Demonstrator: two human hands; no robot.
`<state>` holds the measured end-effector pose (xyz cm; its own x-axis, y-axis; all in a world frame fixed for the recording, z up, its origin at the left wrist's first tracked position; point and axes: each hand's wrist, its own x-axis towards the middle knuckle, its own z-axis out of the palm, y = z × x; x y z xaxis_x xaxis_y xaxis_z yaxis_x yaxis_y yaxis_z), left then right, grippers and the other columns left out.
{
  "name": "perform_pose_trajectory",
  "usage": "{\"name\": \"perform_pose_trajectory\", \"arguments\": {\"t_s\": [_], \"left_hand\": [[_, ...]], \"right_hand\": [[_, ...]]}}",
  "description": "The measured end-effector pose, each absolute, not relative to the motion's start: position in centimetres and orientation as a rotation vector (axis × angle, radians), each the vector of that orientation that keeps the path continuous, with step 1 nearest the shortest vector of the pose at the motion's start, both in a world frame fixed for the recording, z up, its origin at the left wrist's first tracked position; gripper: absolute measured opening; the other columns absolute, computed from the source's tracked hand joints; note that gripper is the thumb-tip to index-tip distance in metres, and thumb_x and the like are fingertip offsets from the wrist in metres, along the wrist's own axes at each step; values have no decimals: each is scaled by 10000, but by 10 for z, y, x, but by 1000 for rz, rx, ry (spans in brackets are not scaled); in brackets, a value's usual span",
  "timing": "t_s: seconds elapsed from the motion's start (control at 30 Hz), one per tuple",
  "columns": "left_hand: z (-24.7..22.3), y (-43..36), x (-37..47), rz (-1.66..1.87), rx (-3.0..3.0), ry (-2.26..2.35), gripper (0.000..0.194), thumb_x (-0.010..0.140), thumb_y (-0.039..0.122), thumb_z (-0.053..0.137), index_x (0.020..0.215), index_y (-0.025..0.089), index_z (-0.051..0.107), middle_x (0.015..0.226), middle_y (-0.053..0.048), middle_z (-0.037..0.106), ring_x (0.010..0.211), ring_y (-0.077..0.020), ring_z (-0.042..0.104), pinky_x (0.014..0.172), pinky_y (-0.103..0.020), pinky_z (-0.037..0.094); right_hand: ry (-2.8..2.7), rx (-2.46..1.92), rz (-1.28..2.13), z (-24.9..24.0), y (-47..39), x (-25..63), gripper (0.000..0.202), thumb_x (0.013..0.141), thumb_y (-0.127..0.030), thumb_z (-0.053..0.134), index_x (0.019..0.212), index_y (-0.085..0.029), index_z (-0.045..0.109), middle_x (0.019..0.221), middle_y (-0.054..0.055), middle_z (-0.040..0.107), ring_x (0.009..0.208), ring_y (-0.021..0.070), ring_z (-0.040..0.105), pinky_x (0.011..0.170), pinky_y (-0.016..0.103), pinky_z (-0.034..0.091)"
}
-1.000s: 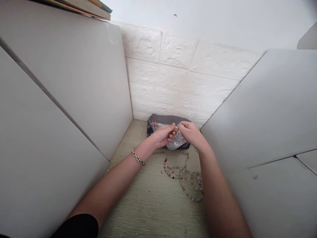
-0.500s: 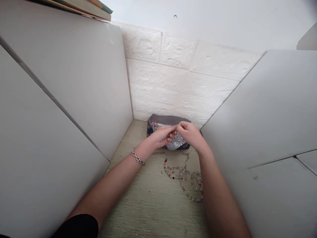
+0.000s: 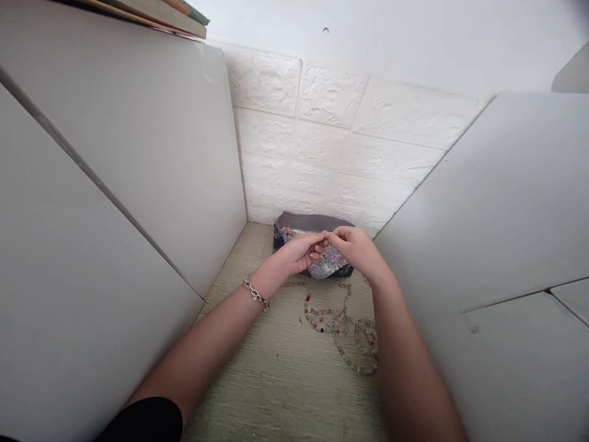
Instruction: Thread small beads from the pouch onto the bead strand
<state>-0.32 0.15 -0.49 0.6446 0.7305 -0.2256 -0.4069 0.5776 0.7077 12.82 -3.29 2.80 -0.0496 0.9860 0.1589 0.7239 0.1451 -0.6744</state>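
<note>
Above an open dark pouch (image 3: pixel 313 221) full of small beads (image 3: pixel 327 264), my two hands meet at the fingertips. My left hand (image 3: pixel 304 253) is closed in a pinch, its other fingers curled; a chain bracelet (image 3: pixel 256 294) circles that wrist. Thumb and forefinger of my right hand (image 3: pixel 354 245) press together right beside the left fingertips. Whatever lies between the fingers is too small to make out. A long strand of mixed clear, pink and red beads (image 3: pixel 341 353) lies looped in front of the pouch, partly hidden behind my right forearm.
Pale cabinet panels (image 3: pixel 151 141) rise on the left, and more white panels (image 3: pixel 497 202) stand on the right. A white brick-patterned wall (image 3: pixel 299 147) closes the back. Books (image 3: pixel 156 15) rest on top at upper left. Underneath is a light greenish wood-grained surface (image 3: pixel 267 380).
My right hand and forearm have shifted slightly to the right. The left hand stays nearly in place, and the pouch and bead strand look almost the same.
</note>
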Motion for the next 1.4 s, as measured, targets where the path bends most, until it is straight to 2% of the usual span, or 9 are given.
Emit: {"name": "perform_pose_trajectory", "arguments": {"t_s": [0.17, 0.3, 0.53, 0.67, 0.77, 0.87, 1.1, 1.27, 1.4], "left_hand": [[-11, 5, -3, 758, 704, 549, 143, 724, 169, 582, 617, 106, 512, 523, 37, 423, 416, -2, 353, 372, -121, 239], [-12, 4, -2, 802, 820, 611, 225, 702, 247, 611, 574, 115, 481, 480, 49, 391, 375, -1, 299, 347, -144, 182], [-8, 2, -2, 828, 1019, 780, 314, 681, 328, 619, 518, 138, 430, 420, 61, 355, 330, -2, 232, 338, -177, 104], [-7, 5, -5, 850, 990, 815, 359, 680, 379, 620, 504, 138, 419, 423, 56, 361, 323, -1, 241, 329, -170, 100], [-3, 5, -6, 859, 880, 792, 327, 699, 354, 613, 530, 121, 459, 449, 47, 386, 331, 3, 268, 322, -148, 126], [1, 4, -5, 874, 774, 749, 302, 737, 324, 582, 553, 100, 497, 465, 42, 392, 337, 9, 283, 313, -127, 145], [7, 5, -6, 956, 426, 606, 208, 823, 149, 423, 683, 69, 554, 527, 8, 454, 387, -1, 385, 315, -94, 243], [6, 10, -6, 1056, 246, 621, 270, 735, -56, 319, 801, 50, 558, 642, -57, 550, 531, -46, 535, 484, -106, 446], [6, 6, -3, 1082, 237, 631, 264, 737, -82, 349, 828, 55, 555, 717, -77, 586, 650, -77, 596, 604, -128, 497]], "right_hand": [[-1862, -1575, 609, 28, -32, 127, 329, 766, -441, 399, 581, -171, 433, 539, -32, 398, 524, 84, 328, 485, 214, 240], [-1833, -1580, 641, 24, -30, 127, 357, 769, -481, 387, 580, -178, 397, 534, -38, 362, 513, 83, 305, 473, 214, 227], [-1927, -1455, 757, 19, -29, 125, 284, 771, -415, 409, 735, -169, 546, 740, 13, 572, 674, 124, 461, 604, 229, 329], [-1944, -1483, 779, 18, -29, 124, 290, 783, -404, 374, 680, -171, 514, 644, -16, 494, 590, 103, 395, 549, 225, 302], [-1900, -1486, 849, 18, -30, 123, 294, 776, -418, 369, 630, -177, 453, 575, -40, 404, 526, 84, 325, 491, 215, 257], [-1847, -1440, 866, 18, -30, 122, 249, 762, -366, 385, 618, -176, 458, 556, -48, 384, 512, 78, 324, 487, 209, 256], [-1493, -1349, 650, 27, -30, 126, 186, 688, -225, 457, 634, -165, 625, 681, -1, 603, 681, 121, 519, 652, 240, 386], [-1146, -1132, 328, 53, -44, 127, 205, 736, -296, 492, 727, -161, 646, 671, 1, 593, 651, 109, 526, 649, 261, 415], [-1004, -906, 198, 80, -68, 122, 224, 798, -352, 467, 774, -168, 593, 657, -10, 539, 633, 99, 512, 614, 266, 418]]}}
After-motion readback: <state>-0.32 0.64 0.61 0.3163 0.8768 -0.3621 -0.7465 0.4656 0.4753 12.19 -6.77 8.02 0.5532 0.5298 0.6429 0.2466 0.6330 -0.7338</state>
